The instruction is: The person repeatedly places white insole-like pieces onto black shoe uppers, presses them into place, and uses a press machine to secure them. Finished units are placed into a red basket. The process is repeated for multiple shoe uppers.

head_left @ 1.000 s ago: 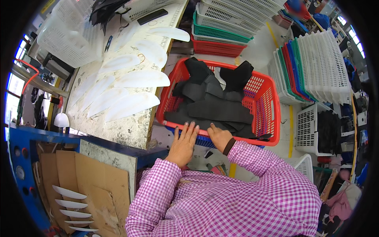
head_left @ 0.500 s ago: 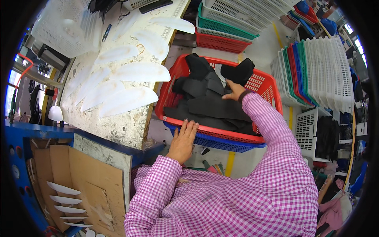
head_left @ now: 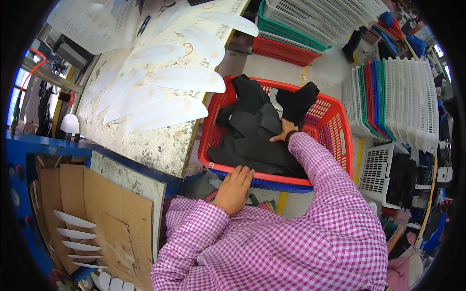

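A red plastic basket point(head_left: 276, 177) holds a heap of black sheet pieces point(head_left: 252, 145), some flat and some folded or curled. My right hand point(head_left: 285, 131) reaches over its near right side and rests on the pieces, thumb apart from the fingers; the fingertips are partly hidden. A white strip point(head_left: 275, 101) shows among the black pieces just beyond that hand. At the basket's near rim is my left hand point(head_left: 235, 188), its fingers stretched out and touching the edge, holding nothing. Directly under the red basket sits a blue basket point(head_left: 272, 185).
To the left, a worn white table point(head_left: 160, 153) carries several white blade-shaped pieces point(head_left: 167, 115). Stacks of white, green and red baskets point(head_left: 291, 51) stand beyond, and more nested baskets point(head_left: 403, 97) at the right. Cardboard point(head_left: 111, 208) lines a blue frame at lower left.
My view has shifted, so the table and baskets sit differently in it. My right hand has drawn slightly nearer over the black pieces. My left hand stays at the near rim.
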The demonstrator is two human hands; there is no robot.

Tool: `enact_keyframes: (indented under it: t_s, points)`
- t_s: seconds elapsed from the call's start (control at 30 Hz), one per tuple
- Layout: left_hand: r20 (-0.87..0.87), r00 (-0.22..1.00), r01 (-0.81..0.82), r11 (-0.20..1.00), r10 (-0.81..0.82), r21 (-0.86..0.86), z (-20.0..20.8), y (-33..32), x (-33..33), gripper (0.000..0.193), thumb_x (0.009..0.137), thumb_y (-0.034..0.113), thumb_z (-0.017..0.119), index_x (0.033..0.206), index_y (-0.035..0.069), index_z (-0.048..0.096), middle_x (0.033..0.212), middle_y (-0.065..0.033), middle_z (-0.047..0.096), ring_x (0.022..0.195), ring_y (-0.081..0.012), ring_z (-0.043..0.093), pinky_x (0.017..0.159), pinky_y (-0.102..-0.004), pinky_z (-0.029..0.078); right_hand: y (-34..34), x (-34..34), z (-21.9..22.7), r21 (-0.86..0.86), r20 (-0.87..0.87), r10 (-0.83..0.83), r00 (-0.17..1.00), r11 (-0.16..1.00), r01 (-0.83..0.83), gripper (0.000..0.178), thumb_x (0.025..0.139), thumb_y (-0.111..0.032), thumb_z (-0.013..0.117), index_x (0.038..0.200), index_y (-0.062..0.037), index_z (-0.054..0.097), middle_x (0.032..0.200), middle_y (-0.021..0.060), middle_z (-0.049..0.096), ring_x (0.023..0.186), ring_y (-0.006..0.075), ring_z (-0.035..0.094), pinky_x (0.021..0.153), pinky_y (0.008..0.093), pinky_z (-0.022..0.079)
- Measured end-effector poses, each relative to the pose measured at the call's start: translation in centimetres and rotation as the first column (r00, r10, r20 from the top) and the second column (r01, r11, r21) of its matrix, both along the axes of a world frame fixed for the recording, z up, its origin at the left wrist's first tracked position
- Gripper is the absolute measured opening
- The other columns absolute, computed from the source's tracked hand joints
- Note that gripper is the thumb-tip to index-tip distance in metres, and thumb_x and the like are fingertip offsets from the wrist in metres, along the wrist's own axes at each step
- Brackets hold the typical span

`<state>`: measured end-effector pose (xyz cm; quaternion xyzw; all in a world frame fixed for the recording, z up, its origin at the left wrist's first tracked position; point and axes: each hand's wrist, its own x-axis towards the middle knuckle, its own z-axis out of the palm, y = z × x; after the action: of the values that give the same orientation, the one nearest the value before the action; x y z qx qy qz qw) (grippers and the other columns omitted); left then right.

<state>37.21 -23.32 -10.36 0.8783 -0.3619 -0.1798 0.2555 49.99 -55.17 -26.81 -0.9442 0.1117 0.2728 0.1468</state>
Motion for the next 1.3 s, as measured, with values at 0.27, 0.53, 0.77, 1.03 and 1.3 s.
enact_keyframes:
  t_s: [0.27, 0.53, 0.77, 1.03, 1.3]
  points:
    - [0.080, 0.996, 0.028, 0.998, -0.032, 0.052, -0.1, 1.0, -0.6, 0.068, 0.072, 0.003, 0.061, 0.135, 0.004, 0.036, 0.134, -0.0153, 0.039, 0.128, -0.0335, 0.034, 0.103, -0.0439, 0.033, -2.4, -2.5, 1.6, 0.354, 0.016, 0.392, 0.920, 0.858, -0.372, 0.083, 0.051, -0.054, 0.081, 0.115, -0.0058, 0.059, 0.114, 0.0209, 0.057, 0.110, 0.0348, 0.053, 0.094, 0.0397, 0.041]
    - [0.100, 0.995, 0.017, 0.998, -0.023, 0.056, 0.1, 1.1, -0.6, 0.066, 0.075, 0.002, 0.055, 0.137, 0.006, 0.034, 0.137, -0.0143, 0.037, 0.130, -0.0322, 0.033, 0.105, -0.0456, 0.029, -3.6, 2.0, 0.2, 0.653, -0.099, -0.233, 0.967, 0.718, 0.240, 0.067, 0.063, -0.025, 0.083, 0.118, -0.0005, 0.056, 0.111, 0.0129, 0.062, 0.104, 0.0242, 0.059, 0.091, 0.0346, 0.045]
    - [0.058, 0.998, 0.021, 0.994, -0.027, 0.111, 0.1, 1.5, -0.4, 0.064, 0.080, 0.001, 0.051, 0.140, 0.011, 0.032, 0.141, -0.0117, 0.034, 0.133, -0.0298, 0.029, 0.107, -0.0474, 0.026, -1.3, 2.3, -0.8, 0.298, 0.002, -0.038, 0.999, 0.954, 0.036, 0.098, 0.047, -0.044, 0.088, 0.123, -0.0069, 0.038, 0.111, 0.0169, 0.059, 0.110, 0.0312, 0.054, 0.095, 0.0377, 0.037]
    - [0.015, 1.000, 0.001, 1.000, -0.001, -0.009, 1.8, 1.6, -0.1, 0.066, 0.078, 0.000, 0.055, 0.140, 0.006, 0.032, 0.141, -0.0147, 0.034, 0.133, -0.0316, 0.030, 0.108, -0.0476, 0.026, -3.6, -0.7, 8.6, 0.622, 0.232, -0.100, 0.967, 0.780, -0.069, 0.099, 0.050, -0.019, 0.089, 0.131, -0.0022, 0.035, 0.085, 0.0053, 0.057, 0.081, 0.0178, 0.056, 0.076, 0.0308, 0.045]
    - [-0.949, 0.315, -0.749, 0.615, 0.004, -0.246, 8.7, 2.9, 0.8, 0.048, 0.098, 0.035, 0.042, 0.132, 0.002, 0.043, 0.128, -0.0132, 0.051, 0.109, -0.0236, 0.055, 0.083, -0.0330, 0.051, -5.9, -4.3, 29.3, 0.885, 0.452, -0.473, 0.756, 0.345, -0.313, 0.035, 0.069, 0.008, 0.068, 0.102, -0.0023, 0.063, 0.096, 0.0083, 0.065, 0.090, 0.0218, 0.061, 0.079, 0.0325, 0.049]
